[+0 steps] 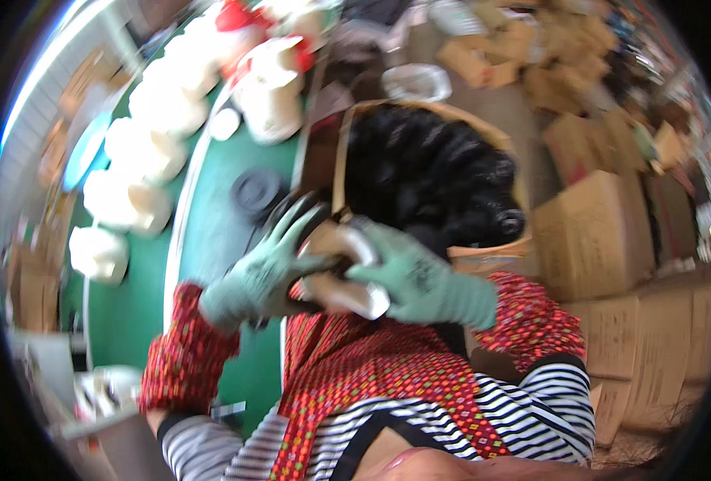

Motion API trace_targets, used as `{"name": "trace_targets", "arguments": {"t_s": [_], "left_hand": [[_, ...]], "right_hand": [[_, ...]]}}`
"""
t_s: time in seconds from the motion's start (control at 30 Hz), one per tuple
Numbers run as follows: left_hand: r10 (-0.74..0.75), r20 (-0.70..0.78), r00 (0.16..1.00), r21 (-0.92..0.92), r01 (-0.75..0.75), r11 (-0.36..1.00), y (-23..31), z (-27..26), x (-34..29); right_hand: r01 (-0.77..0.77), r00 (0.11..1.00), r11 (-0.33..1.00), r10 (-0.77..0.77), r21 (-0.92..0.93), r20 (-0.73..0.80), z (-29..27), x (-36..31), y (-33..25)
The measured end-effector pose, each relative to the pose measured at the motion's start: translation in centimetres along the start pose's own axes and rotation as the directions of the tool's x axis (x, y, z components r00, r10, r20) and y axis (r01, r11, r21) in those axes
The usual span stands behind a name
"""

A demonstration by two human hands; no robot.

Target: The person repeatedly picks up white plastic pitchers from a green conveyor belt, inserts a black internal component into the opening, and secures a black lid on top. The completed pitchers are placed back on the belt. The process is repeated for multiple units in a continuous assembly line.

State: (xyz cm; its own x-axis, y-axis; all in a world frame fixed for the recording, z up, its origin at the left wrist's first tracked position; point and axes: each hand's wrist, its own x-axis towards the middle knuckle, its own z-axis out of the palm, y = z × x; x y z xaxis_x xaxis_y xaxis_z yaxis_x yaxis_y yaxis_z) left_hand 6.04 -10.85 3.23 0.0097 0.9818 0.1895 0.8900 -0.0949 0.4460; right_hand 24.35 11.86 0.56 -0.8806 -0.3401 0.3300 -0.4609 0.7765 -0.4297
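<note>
In the head view, both hands work close to the person's front, above the right edge of the green tabletop [231, 172]. The left hand [263, 268], in a pale green glove, has its fingers closed on the left side of a curved beige-and-white piece [335, 293], the thumb reaching across it and the forefinger stretched forward. The right hand [411, 276], gloved alike, is clamped on the piece's right side, along its white rim. Motion blurs the piece; dark patches show around the left fingers, and I cannot tell whether they belong to it.

A round black disc [256, 191] lies on the tabletop near its right edge, just beyond the left hand. Farther along that edge stand a white rounded form [271, 100] with red on it and, beside it, a small white round piece [225, 124]. A row of white hollow forms [127, 200] runs along the tabletop's left side, past a pale strip [181, 220].

Just off the right edge, an open cardboard box [341, 160] holds many shiny black pieces [427, 172]. More cardboard cartons [596, 232] are stacked farther right, well apart from the tabletop.
</note>
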Motion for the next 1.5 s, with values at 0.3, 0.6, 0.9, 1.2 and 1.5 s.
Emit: {"name": "trace_targets", "arguments": {"t_s": [0.3,0.6,0.9,1.2,1.5], "left_hand": [[0.034,0.081,0.996,0.157,-0.047,0.986,1.5,2.1,3.8],[-0.035,-0.12,0.992,0.135,0.052,0.989,1.9,3.5,1.1],[-0.34,-0.688,0.641,-0.127,0.356,0.926,7.2,8.4,-4.1],[-0.668,-0.479,0.57,-0.118,0.712,0.692,-1.2,14.2,-15.3],[-0.872,-0.2,0.447,-0.32,0.811,0.49,-9.7,14.7,-20.7]], "right_hand": [[-0.255,0.929,0.921,0.318,-0.293,0.191,1.8,0.0,-2.2],[-0.142,0.987,0.981,0.15,-0.131,0.049,2.1,0.0,-0.8],[-0.384,0.81,0.658,0.577,0.648,-0.107,4.0,-1.6,3.6],[-0.347,0.716,0.749,0.6,0.564,-0.356,5.1,-3.7,11.4],[-0.355,0.907,0.929,0.37,0.106,-0.202,6.3,2.0,4.3]]}}
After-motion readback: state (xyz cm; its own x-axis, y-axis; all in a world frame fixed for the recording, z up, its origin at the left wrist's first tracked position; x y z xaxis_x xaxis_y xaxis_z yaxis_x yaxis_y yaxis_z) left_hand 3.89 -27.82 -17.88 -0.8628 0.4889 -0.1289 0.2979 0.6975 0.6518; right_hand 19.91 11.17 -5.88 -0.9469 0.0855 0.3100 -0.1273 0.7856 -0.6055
